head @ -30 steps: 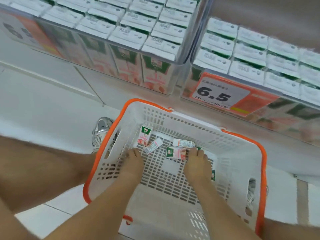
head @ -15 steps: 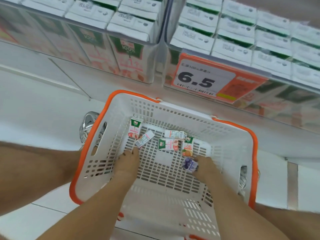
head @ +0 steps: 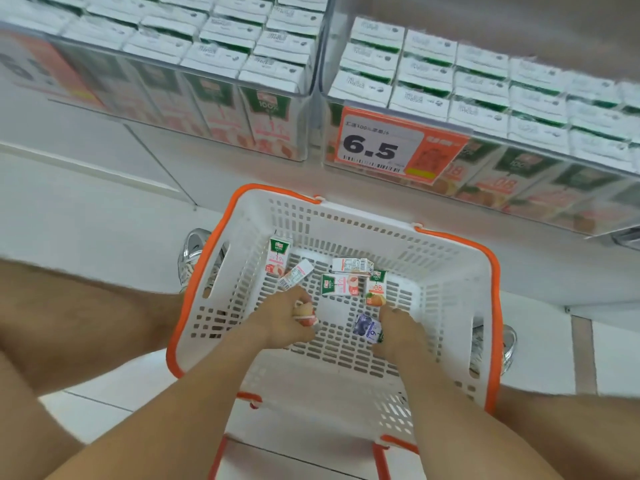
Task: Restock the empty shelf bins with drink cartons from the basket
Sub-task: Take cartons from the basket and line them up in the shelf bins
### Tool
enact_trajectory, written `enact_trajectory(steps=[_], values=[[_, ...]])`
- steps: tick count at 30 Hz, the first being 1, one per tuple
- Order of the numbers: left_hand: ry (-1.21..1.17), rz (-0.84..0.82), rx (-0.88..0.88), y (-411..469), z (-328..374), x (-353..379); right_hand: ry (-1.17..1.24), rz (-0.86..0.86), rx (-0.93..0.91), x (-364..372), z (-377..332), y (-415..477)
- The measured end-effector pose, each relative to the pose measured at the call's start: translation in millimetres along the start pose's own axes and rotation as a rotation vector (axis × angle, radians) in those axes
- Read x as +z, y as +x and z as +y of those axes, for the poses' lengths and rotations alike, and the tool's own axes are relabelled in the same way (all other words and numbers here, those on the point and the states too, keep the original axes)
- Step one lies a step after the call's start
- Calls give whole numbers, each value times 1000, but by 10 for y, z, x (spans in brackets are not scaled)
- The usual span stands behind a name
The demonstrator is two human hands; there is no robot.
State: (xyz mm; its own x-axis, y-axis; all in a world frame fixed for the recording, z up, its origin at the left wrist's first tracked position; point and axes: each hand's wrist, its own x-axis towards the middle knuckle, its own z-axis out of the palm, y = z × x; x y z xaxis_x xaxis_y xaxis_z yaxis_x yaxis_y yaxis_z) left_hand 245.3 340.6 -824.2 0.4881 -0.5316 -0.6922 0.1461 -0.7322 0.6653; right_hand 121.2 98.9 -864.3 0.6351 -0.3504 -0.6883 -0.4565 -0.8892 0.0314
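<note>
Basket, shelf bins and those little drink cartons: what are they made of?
Basket: moulded plastic, matte white with an orange rim; its slotted walls suggest that. Shelf bins: clear glossy plastic, likely acrylic; cartons show through. Drink cartons: probably coated paperboard, with printed, creased faces.

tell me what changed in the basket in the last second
The left grip took hold of a pink carton; the right grip drew back toward the person, closing on a purple carton. The basket and five loose cartons at its far end stayed put.
</note>
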Motion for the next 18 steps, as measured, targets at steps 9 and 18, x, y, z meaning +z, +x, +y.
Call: enact_trajectory(steps=[9,18], values=[[152,64,65,-190,401,-324,184,-117,-136,-522,-162,-61],[37,134,291,-583,980,-564,202,-7,-397,-1629,-208,-800]])
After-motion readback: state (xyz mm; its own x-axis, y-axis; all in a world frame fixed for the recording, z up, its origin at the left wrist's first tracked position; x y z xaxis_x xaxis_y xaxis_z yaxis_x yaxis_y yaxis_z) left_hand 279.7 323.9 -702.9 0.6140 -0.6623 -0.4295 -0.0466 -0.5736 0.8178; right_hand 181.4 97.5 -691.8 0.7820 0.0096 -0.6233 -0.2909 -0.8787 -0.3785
